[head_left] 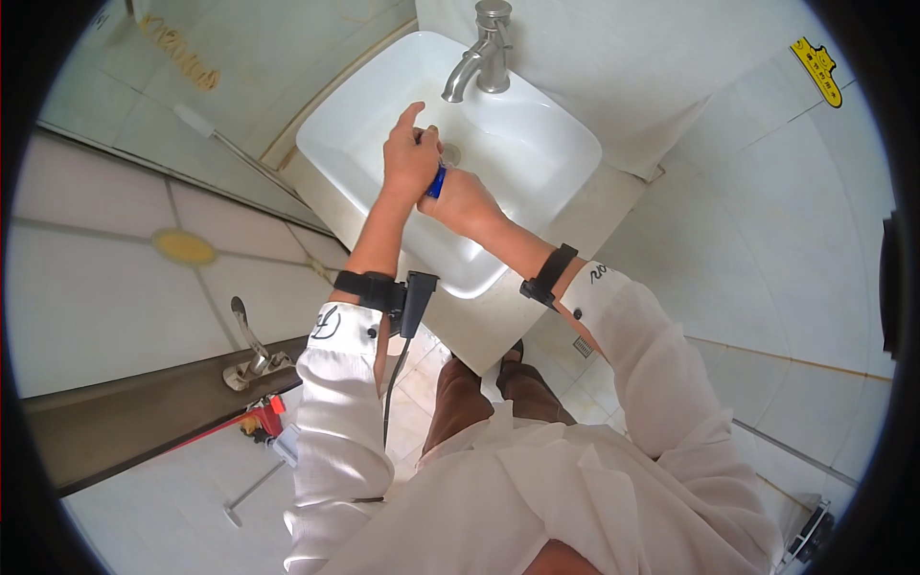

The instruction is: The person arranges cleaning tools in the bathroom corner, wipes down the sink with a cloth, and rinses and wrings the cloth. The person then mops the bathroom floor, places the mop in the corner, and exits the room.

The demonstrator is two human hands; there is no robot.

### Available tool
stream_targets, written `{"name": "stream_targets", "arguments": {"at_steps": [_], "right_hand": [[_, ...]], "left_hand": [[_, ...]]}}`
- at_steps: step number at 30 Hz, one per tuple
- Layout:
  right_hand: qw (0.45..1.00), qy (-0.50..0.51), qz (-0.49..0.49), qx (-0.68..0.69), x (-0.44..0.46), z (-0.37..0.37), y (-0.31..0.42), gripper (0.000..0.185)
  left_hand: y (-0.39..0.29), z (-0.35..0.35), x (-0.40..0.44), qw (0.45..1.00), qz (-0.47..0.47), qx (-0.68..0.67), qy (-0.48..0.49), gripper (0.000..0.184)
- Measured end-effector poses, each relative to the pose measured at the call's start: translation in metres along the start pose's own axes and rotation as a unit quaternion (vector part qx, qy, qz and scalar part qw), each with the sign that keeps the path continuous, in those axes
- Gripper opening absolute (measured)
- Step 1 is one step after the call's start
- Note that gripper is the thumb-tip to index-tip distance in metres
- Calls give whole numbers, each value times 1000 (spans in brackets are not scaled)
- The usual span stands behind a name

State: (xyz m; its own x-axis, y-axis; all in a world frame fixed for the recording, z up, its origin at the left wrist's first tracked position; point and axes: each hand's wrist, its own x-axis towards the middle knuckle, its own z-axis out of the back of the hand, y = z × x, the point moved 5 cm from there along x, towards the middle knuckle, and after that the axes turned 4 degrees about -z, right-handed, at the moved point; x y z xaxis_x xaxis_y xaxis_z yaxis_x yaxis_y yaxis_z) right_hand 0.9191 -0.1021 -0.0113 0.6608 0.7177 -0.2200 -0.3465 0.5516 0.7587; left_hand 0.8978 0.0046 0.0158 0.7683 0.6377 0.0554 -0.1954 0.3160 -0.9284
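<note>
Both hands are close together over the white washbasin (450,268). My left hand (410,161) is closed, with one finger pointing up toward the faucet (470,69). A dark bit shows by its fingertips, but its fingers hide most of what they hold. My right hand (462,203) is closed around a small blue object (436,182) that shows between the two hands. Its kind cannot be made out.
The basin stands on a pale counter (460,335). A door with a metal handle (257,359) is at the left. Black straps circle both forearms, and a cable (388,402) hangs from the device (416,305) on the left one. A yellow sticker (817,72) is on the tiled wall.
</note>
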Motion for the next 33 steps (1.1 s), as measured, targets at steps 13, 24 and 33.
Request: {"name": "stream_targets", "arguments": {"at_steps": [13,24,33], "right_hand": [[959,107,-2,-263,-23,-32,-49,24],[968,114,71,-213,-14,-29,-44,42],[922,226,106,-296,111,15,-52,62]], "left_hand": [[110,-59,-25,960,109,242,91,32],[130,-34,-21,994,70,85,-25,28],[76,93,-62,824,238,-499,-125,30]]}}
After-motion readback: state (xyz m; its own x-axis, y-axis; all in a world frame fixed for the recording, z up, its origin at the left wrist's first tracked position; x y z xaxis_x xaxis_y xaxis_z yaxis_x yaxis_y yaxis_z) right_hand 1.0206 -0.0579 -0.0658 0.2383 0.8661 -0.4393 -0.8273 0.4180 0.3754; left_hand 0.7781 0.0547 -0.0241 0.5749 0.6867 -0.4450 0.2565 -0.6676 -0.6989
